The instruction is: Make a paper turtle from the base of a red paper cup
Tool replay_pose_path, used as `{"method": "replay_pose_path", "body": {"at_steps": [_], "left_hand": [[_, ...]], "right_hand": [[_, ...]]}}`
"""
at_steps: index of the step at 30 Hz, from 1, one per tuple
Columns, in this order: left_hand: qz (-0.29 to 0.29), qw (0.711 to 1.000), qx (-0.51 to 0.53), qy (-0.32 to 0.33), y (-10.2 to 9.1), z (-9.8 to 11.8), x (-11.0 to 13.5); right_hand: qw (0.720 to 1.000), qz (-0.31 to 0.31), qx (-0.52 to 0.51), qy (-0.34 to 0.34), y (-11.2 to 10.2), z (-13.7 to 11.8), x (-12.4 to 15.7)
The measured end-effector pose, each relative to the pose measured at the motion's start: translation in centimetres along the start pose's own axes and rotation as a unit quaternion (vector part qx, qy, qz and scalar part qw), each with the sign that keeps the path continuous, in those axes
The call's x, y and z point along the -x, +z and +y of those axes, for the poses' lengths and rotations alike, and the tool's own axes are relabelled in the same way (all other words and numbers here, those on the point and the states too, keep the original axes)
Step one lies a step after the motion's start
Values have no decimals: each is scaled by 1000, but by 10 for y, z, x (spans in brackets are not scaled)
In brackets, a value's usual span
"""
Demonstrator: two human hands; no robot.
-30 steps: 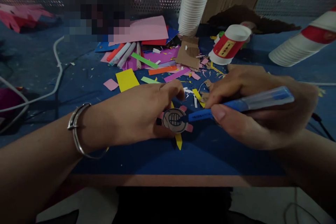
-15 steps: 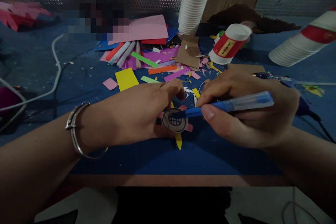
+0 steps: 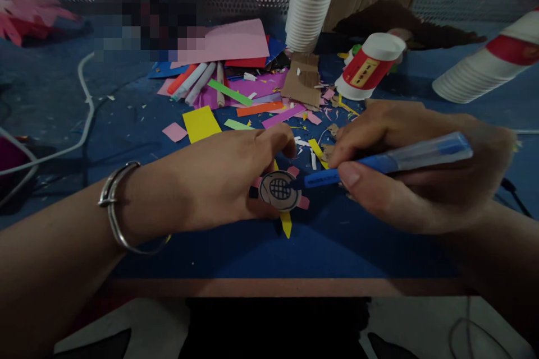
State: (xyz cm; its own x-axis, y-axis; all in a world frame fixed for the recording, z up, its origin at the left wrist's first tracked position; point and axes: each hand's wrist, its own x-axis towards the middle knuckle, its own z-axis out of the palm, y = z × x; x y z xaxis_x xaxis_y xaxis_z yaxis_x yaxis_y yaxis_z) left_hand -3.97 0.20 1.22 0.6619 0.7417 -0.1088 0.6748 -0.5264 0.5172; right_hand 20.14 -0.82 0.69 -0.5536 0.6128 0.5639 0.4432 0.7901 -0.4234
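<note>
A small round paper piece (image 3: pixel 279 202) carries a dark drawn grid inside a circle, with pink tabs at its edge and a yellow pointed strip (image 3: pixel 287 225) below it. My left hand (image 3: pixel 227 176) is closed on its left side, thumb and fingers curled round it. In my right hand (image 3: pixel 400 174) is a blue marker (image 3: pixel 370 165) with a clear barrel end, held like a pen. The marker's tip points left, close to the right part of the grid; whether it touches is hard to tell. A silver bangle (image 3: pixel 113 207) circles my left wrist.
Behind my hands lie a yellow paper (image 3: pixel 201 124), several markers (image 3: pixel 197 83), a pink sheet (image 3: pixel 229 42), coloured strips and scraps. A tall stack of paper cups (image 3: pixel 311 8), a red-and-white cup (image 3: pixel 370 67) and another stack (image 3: pixel 480 70) stand beyond. A white cable (image 3: pixel 86 123) runs at left.
My right hand has moved right with the marker, whose tip has drawn back from the middle of the grid toward its right side. The left hand keeps its hold on the paper piece.
</note>
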Motion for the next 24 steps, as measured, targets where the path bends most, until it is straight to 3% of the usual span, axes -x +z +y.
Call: {"method": "replay_pose_path", "body": {"at_steps": [13,20,24], "left_hand": [[-2,1000,15,5,-1,1,-1],[9,1000,17,13,0,3,-2],[7,1000,13,-3,0,2,-2]], "right_hand": [[999,33,-5,-1,3,4,5],[1000,10,-17,-8,6,4,1],[997,56,-36,-44,7,8,-2]]}}
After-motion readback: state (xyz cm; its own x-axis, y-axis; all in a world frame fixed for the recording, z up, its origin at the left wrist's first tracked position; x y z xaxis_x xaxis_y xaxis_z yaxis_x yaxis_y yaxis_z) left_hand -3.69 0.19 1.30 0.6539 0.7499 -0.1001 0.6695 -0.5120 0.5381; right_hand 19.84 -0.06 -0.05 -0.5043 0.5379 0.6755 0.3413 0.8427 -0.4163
